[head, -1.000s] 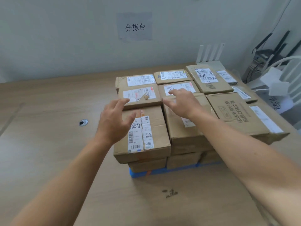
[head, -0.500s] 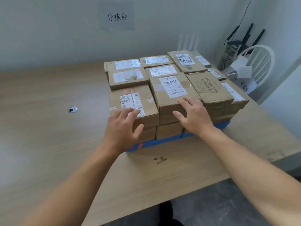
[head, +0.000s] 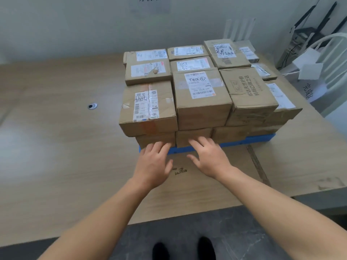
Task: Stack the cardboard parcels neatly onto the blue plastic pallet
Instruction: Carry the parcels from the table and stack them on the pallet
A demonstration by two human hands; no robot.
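Observation:
Several brown cardboard parcels [head: 201, 96] with white labels stand stacked in two layers on a blue plastic pallet [head: 249, 140], whose edge shows under the stack's front. My left hand [head: 153, 164] lies flat with straight fingers, its tips at the front face of the bottom left parcel [head: 155, 139] and the pallet edge. My right hand [head: 208, 156] is also flat, fingers straight, tips touching the bottom middle parcel [head: 193, 136]. Neither hand holds anything.
The stack sits on a wooden table [head: 56, 147] with a small round hole [head: 92, 106] to the left. The table's front edge is close to me. A white chair [head: 326, 59] with paper bags stands at the right, beside the wall.
Both hands have come down from the top parcels to the bottom layer at the pallet's front edge. The camera has backed away and tilted down; the floor and my shoes now show.

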